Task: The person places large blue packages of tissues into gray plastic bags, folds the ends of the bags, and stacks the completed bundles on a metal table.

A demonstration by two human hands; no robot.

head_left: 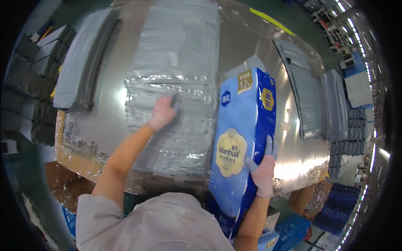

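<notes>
My left hand [164, 112], in a pale pinkish glove, is over a stack of grey plastic mailing bags [167, 146] in the middle of the table. Motion blurs its fingers, so whether they pinch a bag I cannot tell. Right of the stack lies a long blue tissue pack [234, 125] with a cream badge on its upper face. My right hand [264, 171], in a glove with grey-blue fingertips, grips the pack's right edge, thumb on the upper face and fingers along the side. The pack's near end slants down past the table's front edge, beside my body.
More grey bags [178, 37] lie flat beyond the stack. Folded grey bundles [83, 58] sit at the table's left, others [301, 88] at its right. The metal table [109, 129] has a taped front edge. Blue crates [289, 230] and a cardboard box [67, 180] stand below.
</notes>
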